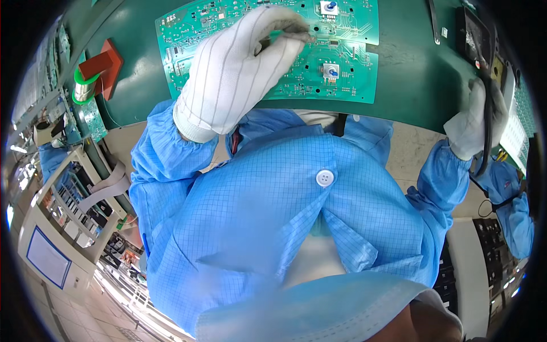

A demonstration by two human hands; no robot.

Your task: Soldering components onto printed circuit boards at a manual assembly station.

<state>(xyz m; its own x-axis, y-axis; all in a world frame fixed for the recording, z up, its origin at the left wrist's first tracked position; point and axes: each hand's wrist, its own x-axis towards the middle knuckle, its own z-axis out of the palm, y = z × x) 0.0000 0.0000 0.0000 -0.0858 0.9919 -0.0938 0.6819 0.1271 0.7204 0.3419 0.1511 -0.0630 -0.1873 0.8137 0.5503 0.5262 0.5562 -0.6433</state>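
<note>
My left hand [239,68], in a white striped glove, rests on a large green circuit board [353,74] lying on the dark green bench [410,74]; its fingertips press near the board's middle. Two small blue-capped knobs [330,71] stand on the board to the right of that hand. My right hand [476,117], also gloved, is at the far right edge of the bench, closed around a black cable or tool handle [488,131] that runs down from it. My blue lab coat fills the lower view.
A spool of solder wire [85,85] on a red holder [105,62] stands at the bench's left. More green boards [91,117] lie at the left. A white tray [515,128] is at the far right. Another person in blue [513,205] is at the right.
</note>
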